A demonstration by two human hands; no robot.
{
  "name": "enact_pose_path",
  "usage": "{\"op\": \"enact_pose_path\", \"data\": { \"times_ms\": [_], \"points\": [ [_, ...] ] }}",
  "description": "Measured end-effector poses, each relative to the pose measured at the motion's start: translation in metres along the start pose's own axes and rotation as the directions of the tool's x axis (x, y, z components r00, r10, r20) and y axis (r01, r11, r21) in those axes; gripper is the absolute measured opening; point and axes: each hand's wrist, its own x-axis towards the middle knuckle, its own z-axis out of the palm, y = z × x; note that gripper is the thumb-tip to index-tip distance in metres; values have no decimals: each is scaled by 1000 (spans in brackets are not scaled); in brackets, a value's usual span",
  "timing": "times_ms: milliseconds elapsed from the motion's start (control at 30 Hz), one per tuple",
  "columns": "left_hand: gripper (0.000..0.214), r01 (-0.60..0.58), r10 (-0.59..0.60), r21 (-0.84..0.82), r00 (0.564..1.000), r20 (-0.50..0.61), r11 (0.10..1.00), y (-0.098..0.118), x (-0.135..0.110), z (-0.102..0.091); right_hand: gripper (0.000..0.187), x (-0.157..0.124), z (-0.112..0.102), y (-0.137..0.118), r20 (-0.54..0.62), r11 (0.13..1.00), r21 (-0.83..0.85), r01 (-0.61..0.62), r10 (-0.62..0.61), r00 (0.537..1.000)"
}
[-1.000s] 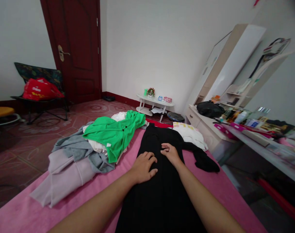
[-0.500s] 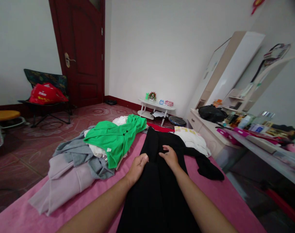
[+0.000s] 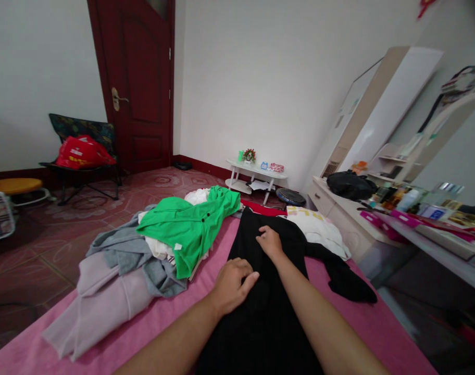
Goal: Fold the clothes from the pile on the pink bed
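Observation:
A long black long-sleeved garment (image 3: 257, 312) is spread lengthwise over the pink bed cover (image 3: 362, 328). One of its sleeves (image 3: 341, 265) stretches out to the right. My left hand (image 3: 235, 284) rests on the garment's left part, palm down, with the thumb held away from the fingers. Farther up, my right hand (image 3: 269, 242) touches the upper part of the garment, its fingers slightly bent and apart. Neither hand visibly grips the cloth.
Left of the garment lie a green top (image 3: 190, 224), grey clothing (image 3: 120, 242) and a pale pink garment (image 3: 100, 307). White clothing (image 3: 323, 229) lies beyond the sleeve. A cluttered dresser (image 3: 339, 208) stands along the right side; a folding chair (image 3: 81, 133) stands near the door.
My left hand has let go of the garment's left edge and moved inward, flattening onto the cloth. My right hand has shifted slightly away from me. The view has turned a little left.

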Motion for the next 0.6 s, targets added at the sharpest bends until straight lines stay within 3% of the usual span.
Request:
{"op": "enact_pose_path", "data": {
  "times_ms": [67,167,300,367,467,533,600],
  "points": [
    [37,73,-70,46,996,-62,996,1,0,0,16,5,-3,3,1,997,-66,-42,42,999],
    [36,212,-195,129,972,-130,969,-2,0,2,16,5,-9,5,-63,983,-151,-100,91,994],
    [20,278,-247,166,951,-184,946,-9,0,7,32,-2,-6,-7,-106,980,-199,2,-23,994],
    [12,298,-258,172,940,-223,939,-11,0,9,39,-6,1,-14,-16,972,-199,125,-131,991],
    [13,326,-287,183,935,-209,927,-12,0,10,47,-2,11,-19,245,954,-177,241,-195,950],
    [16,332,-303,188,938,-168,924,-11,0,10,47,8,13,-21,346,958,-177,225,-154,926],
    [18,335,-312,189,939,-143,923,-10,0,10,55,22,10,-24,350,966,-194,174,-98,932]
  ]
}}
